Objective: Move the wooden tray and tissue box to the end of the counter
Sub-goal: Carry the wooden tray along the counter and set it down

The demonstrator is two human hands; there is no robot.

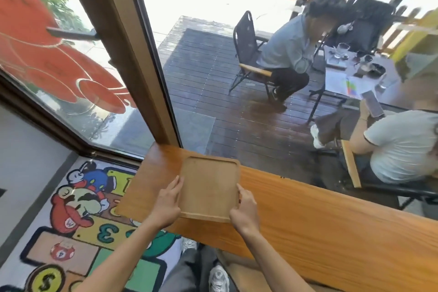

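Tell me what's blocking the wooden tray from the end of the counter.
Nothing visible. The wooden tray, gripped by the left hand and right hand, already sits near the counter end; bare wood lies beyond it.

The wooden tray (209, 187) looks pale, matt, smooth-sanded wood with a faint grain. The bench (331, 220) beneath is darker orange-brown wood, streaky-grained, with a soft satin sheen. The floor rug (71, 232) looks tufted, fuzzy cloth.

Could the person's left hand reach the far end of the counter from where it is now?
Probably yes: the left hand grips the wooden tray close to the counter end, and nothing lies between, though it would have to let go first.
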